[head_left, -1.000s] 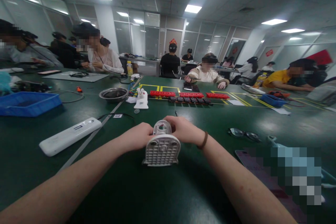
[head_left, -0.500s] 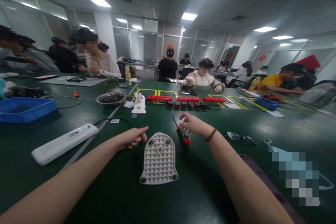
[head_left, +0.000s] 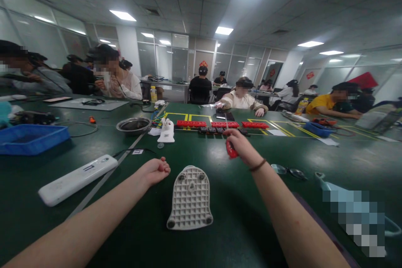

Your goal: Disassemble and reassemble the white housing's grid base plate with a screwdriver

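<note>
My right hand (head_left: 240,144) is closed around a red and black screwdriver (head_left: 231,150), lifted above the table, its shaft pointing away from me. My left hand (head_left: 156,170) has its fingers curled in, with nothing visible in them, over the table left of the white base. That white ribbed base (head_left: 191,199) lies flat with its grid side up and dark round feet at its corners. Farther off stands a white plastic part (head_left: 166,130), beside a small clear disc (head_left: 160,145).
Red trays (head_left: 191,123) and black trays (head_left: 207,130) line the middle. A metal bowl (head_left: 133,124), white power bank (head_left: 78,179) and blue tray (head_left: 33,138) are left; glasses (head_left: 289,171) and a light blue mask (head_left: 351,201) right. A person (head_left: 241,96) sits opposite.
The screwdriver, which lay on the table, is now in my right hand and has moved up and forward. My left hand has drawn back slightly, its index finger now curled in.
</note>
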Demonstrator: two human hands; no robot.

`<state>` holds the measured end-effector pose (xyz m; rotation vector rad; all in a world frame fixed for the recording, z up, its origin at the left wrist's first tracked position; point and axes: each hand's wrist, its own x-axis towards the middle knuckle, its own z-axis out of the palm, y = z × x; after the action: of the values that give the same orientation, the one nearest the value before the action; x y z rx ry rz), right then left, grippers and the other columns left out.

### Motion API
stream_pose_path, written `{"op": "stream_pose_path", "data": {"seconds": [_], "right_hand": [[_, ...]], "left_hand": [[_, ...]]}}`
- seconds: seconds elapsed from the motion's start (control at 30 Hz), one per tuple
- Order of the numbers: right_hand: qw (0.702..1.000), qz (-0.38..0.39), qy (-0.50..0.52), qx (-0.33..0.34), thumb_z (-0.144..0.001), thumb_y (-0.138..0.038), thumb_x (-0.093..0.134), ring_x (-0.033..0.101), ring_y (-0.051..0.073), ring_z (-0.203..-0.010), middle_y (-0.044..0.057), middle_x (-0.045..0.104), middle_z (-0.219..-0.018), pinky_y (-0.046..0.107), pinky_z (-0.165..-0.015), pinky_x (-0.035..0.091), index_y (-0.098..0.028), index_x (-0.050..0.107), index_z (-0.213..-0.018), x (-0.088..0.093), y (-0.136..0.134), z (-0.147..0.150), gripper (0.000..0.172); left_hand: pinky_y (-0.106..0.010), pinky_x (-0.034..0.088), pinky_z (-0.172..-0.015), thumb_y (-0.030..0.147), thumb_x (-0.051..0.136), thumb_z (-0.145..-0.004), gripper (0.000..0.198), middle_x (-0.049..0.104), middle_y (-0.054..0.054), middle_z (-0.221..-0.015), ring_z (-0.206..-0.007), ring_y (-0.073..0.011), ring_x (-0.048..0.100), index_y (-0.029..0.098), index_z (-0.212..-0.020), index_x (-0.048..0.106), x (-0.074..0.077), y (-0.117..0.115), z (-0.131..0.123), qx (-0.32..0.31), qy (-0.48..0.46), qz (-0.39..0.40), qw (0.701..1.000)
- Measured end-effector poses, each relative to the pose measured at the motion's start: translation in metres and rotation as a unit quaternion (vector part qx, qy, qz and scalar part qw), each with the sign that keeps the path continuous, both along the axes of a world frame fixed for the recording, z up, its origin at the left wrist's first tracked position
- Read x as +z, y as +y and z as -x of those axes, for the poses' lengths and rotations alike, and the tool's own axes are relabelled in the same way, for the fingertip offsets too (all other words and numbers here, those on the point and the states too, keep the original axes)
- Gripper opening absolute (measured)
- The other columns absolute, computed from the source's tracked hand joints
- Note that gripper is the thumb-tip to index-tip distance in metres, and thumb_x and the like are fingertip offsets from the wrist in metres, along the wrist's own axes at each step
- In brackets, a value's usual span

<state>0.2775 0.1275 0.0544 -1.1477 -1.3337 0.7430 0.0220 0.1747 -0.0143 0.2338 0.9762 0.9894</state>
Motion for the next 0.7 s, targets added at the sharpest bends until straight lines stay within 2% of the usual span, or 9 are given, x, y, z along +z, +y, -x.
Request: {"op": "stream_pose_path", "data": {"seconds": [0.13, 0.23, 0.3, 0.37, 0.43, 0.5, 0.57, 0.7], "right_hand": [[0.995, -0.053, 0.076, -0.029, -0.066, -0.023, 0.043, 0.048, 0.011, -0.042, -0.005, 0.049, -0.064, 0.021, -0.033, 0.042, -0.025, 0.045, -0.094, 0.060, -0.042, -0.007, 0.028], [0.983, -0.118, 0.142, 0.008, -0.063, -0.023, 0.045, 0.049, 0.011, -0.044, -0.001, 0.051, -0.072, 0.020, -0.032, 0.041, -0.023, 0.044, -0.092, 0.081, -0.068, -0.006, 0.029], [0.977, -0.121, 0.169, 0.055, -0.064, -0.022, 0.045, 0.049, 0.012, -0.044, 0.000, 0.051, -0.072, 0.020, -0.032, 0.042, -0.021, 0.044, -0.091, 0.085, -0.077, -0.002, 0.027], [0.975, -0.094, 0.181, 0.090, -0.065, -0.022, 0.044, 0.049, 0.012, -0.043, -0.001, 0.051, -0.069, 0.020, -0.032, 0.042, -0.021, 0.043, -0.092, 0.083, -0.079, 0.005, 0.027], [0.972, -0.068, 0.194, 0.116, -0.066, -0.022, 0.044, 0.049, 0.012, -0.042, -0.001, 0.051, -0.067, 0.020, -0.031, 0.042, -0.021, 0.042, -0.094, 0.081, -0.079, 0.012, 0.028], [0.967, -0.059, 0.203, 0.140, -0.067, -0.022, 0.045, 0.049, 0.012, -0.042, -0.001, 0.052, -0.068, 0.020, -0.031, 0.042, -0.021, 0.042, -0.094, 0.081, -0.081, 0.017, 0.028], [0.963, -0.063, 0.207, 0.159, -0.068, -0.022, 0.045, 0.049, 0.012, -0.043, 0.000, 0.053, -0.071, 0.020, -0.032, 0.042, -0.022, 0.043, -0.094, 0.084, -0.088, 0.021, 0.027], [0.952, -0.093, 0.207, 0.204, -0.070, -0.028, 0.044, 0.050, 0.012, -0.046, 0.002, 0.056, -0.076, 0.020, -0.033, 0.042, -0.023, 0.047, -0.095, 0.093, -0.107, 0.022, 0.025]], "left_hand": [[-0.015, 0.039, -0.041, 0.003, 0.032, -0.083, 0.017, 0.039, 0.002, -0.068, -0.050, -0.0041, 0.039, 0.013, -0.073, 0.041, 0.023, -0.004, -0.001, 0.046, -0.050, 0.017, 0.998], [-0.020, 0.049, -0.048, 0.000, 0.026, -0.083, 0.021, 0.046, -0.003, -0.077, -0.060, -0.0079, 0.050, 0.013, -0.076, 0.041, 0.039, -0.012, -0.003, 0.065, -0.089, 0.006, 0.994], [-0.018, 0.050, -0.048, 0.002, 0.026, -0.084, 0.020, 0.050, -0.005, -0.079, -0.062, -0.0087, 0.054, 0.013, -0.078, 0.042, 0.048, -0.019, -0.003, 0.061, -0.119, -0.007, 0.991], [-0.013, 0.045, -0.040, 0.002, 0.025, -0.084, 0.021, 0.049, -0.002, -0.069, -0.051, -0.0057, 0.051, 0.012, -0.079, 0.042, 0.056, -0.029, -0.002, 0.045, -0.148, -0.018, 0.988], [-0.011, 0.035, -0.029, 0.003, 0.025, -0.084, 0.021, 0.038, 0.005, -0.054, -0.036, -0.0032, 0.038, 0.012, -0.076, 0.042, 0.065, -0.041, 0.000, 0.020, -0.174, -0.030, 0.984], [-0.014, 0.027, -0.025, 0.007, 0.027, -0.084, 0.020, 0.027, 0.008, -0.048, -0.031, -0.0037, 0.027, 0.013, -0.071, 0.040, 0.076, -0.053, 0.001, -0.003, -0.192, -0.044, 0.980], [-0.017, 0.032, -0.028, 0.010, 0.026, -0.084, 0.020, 0.031, 0.005, -0.052, -0.036, -0.0059, 0.033, 0.014, -0.070, 0.040, 0.087, -0.064, 0.001, -0.009, -0.191, -0.058, 0.980], [-0.020, 0.048, -0.046, -0.003, 0.022, -0.077, 0.026, 0.045, -0.004, -0.070, -0.055, -0.0080, 0.049, 0.013, -0.073, 0.042, 0.102, -0.083, -0.005, 0.008, -0.164, -0.084, 0.983]]}}
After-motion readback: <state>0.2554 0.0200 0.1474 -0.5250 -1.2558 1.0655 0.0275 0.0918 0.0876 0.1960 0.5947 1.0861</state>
